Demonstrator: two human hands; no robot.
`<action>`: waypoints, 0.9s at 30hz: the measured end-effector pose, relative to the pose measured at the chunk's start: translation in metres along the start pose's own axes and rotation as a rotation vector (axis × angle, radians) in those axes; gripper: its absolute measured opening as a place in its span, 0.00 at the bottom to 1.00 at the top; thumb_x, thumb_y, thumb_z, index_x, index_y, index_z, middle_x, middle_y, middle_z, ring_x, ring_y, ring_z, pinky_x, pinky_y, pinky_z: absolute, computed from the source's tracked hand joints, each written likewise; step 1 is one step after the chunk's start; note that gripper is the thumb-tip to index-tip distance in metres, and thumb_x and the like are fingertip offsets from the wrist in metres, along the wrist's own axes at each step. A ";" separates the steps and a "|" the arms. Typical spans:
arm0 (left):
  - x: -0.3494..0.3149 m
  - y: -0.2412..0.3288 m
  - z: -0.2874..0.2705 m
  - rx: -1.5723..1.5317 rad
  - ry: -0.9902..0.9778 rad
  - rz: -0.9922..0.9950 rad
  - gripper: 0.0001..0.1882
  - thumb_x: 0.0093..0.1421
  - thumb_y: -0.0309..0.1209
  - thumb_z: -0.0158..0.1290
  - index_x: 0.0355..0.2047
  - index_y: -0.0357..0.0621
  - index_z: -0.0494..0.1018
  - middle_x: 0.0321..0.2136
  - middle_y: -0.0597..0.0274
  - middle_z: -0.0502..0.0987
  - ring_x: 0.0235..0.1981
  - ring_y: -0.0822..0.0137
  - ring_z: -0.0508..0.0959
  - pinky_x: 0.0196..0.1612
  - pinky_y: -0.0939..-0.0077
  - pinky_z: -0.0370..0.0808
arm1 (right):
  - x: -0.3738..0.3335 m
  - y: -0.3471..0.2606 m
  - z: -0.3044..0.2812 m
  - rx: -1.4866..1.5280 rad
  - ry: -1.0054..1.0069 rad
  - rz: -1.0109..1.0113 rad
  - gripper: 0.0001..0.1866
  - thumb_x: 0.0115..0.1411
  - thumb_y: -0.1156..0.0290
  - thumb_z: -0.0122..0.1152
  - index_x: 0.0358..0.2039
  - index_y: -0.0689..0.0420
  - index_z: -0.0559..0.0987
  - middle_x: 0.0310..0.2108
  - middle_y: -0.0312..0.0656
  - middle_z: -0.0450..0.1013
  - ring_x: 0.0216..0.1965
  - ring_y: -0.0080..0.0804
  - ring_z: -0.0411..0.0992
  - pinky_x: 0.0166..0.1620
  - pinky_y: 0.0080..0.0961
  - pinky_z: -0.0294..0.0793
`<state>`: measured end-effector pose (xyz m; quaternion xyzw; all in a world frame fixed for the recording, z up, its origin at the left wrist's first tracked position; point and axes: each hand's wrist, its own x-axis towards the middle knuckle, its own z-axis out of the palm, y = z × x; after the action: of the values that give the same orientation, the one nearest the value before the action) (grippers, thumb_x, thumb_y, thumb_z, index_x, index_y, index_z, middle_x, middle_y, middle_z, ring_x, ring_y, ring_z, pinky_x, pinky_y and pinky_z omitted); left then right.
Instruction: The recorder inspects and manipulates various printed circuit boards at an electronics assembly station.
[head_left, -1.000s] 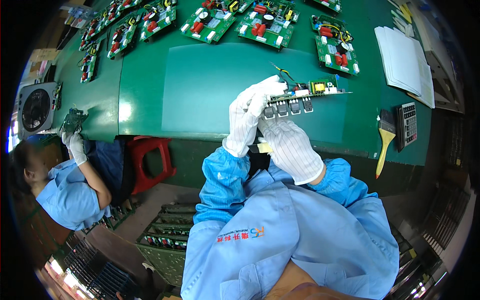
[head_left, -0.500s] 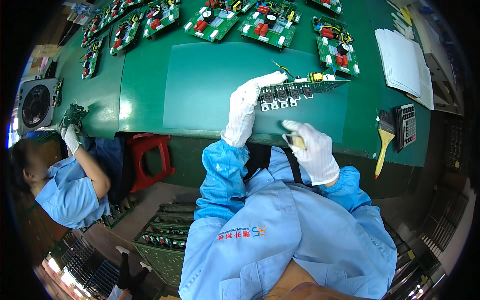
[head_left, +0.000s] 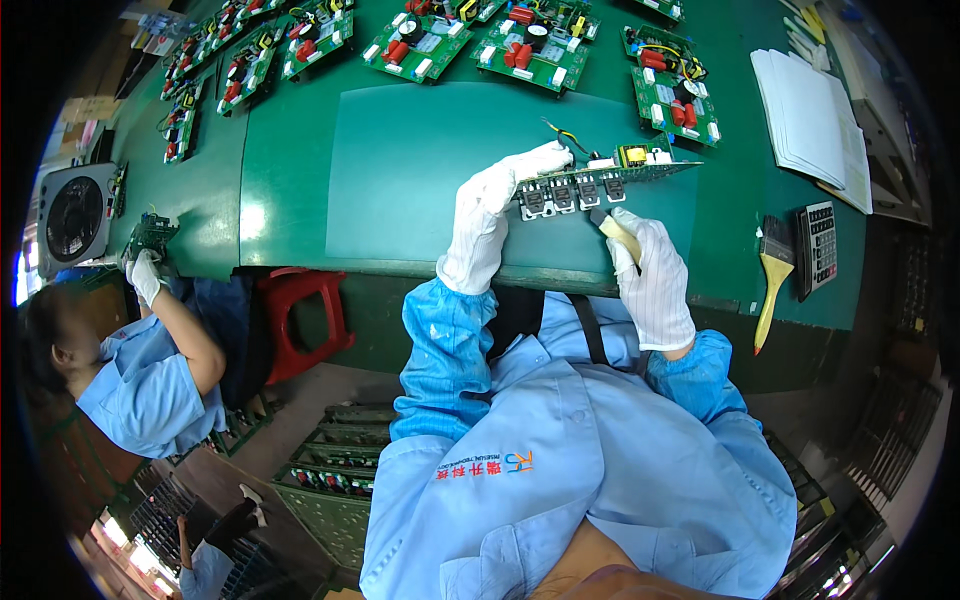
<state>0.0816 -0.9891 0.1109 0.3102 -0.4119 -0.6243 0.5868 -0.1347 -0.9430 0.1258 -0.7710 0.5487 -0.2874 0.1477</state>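
My left hand (head_left: 490, 205), in a white glove, is closed on the left end of a green circuit board (head_left: 640, 172). The board is tilted up above the table, and a row of black transistors with metal tabs (head_left: 562, 195) faces me along its lower edge. A yellow transformer and a yellow-green wire show on its far side. My right hand (head_left: 655, 280), also gloved, grips a small brush (head_left: 622, 238) with a pale yellow handle. Its dark tip is right by the transistors at the right of the row; whether it touches them I cannot tell.
Several circuit boards (head_left: 535, 45) stand along the far side of the green table (head_left: 290, 200). To the right lie papers (head_left: 810, 115), a yellow-handled brush (head_left: 772, 270) and a calculator (head_left: 817, 250). At the left sit a co-worker (head_left: 150, 370) holding a board, a fan (head_left: 75, 215) and a red stool (head_left: 305, 320).
My right hand has moved up and slightly right, bringing the brush tip to the transistors. The left hand and the board have hardly shifted.
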 end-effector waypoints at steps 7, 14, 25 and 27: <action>0.000 0.001 -0.001 0.093 -0.037 0.028 0.33 0.69 0.51 0.35 0.48 0.29 0.73 0.51 0.45 0.74 0.57 0.54 0.71 0.63 0.60 0.62 | 0.003 0.017 -0.003 0.604 0.353 0.381 0.12 0.63 0.69 0.58 0.45 0.60 0.75 0.34 0.36 0.74 0.26 0.16 0.66 0.29 0.13 0.67; 0.000 0.001 0.001 -0.078 0.027 -0.018 0.28 0.68 0.46 0.41 0.52 0.32 0.71 0.51 0.50 0.74 0.54 0.60 0.73 0.60 0.68 0.66 | 0.037 0.024 -0.007 0.542 0.225 0.535 0.22 0.68 0.55 0.47 0.50 0.60 0.73 0.22 0.37 0.72 0.14 0.15 0.57 0.19 0.14 0.56; -0.001 -0.020 -0.018 -0.435 0.230 -0.220 0.23 0.66 0.35 0.47 0.55 0.29 0.66 0.55 0.52 0.70 0.57 0.62 0.69 0.61 0.68 0.64 | 0.049 0.040 -0.024 1.301 0.036 0.792 0.12 0.64 0.61 0.55 0.43 0.54 0.75 0.22 0.25 0.67 0.15 0.08 0.54 0.18 0.10 0.50; -0.001 -0.027 -0.023 -0.451 0.234 -0.233 0.22 0.65 0.34 0.47 0.54 0.28 0.67 0.54 0.51 0.71 0.56 0.62 0.70 0.60 0.67 0.65 | 0.046 0.049 -0.020 1.410 0.013 0.792 0.14 0.66 0.61 0.53 0.46 0.55 0.74 0.20 0.24 0.65 0.13 0.07 0.53 0.16 0.09 0.50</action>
<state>0.0890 -0.9919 0.0760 0.2870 -0.1535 -0.7235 0.6088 -0.1741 -1.0012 0.1278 -0.2431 0.4717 -0.4968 0.6867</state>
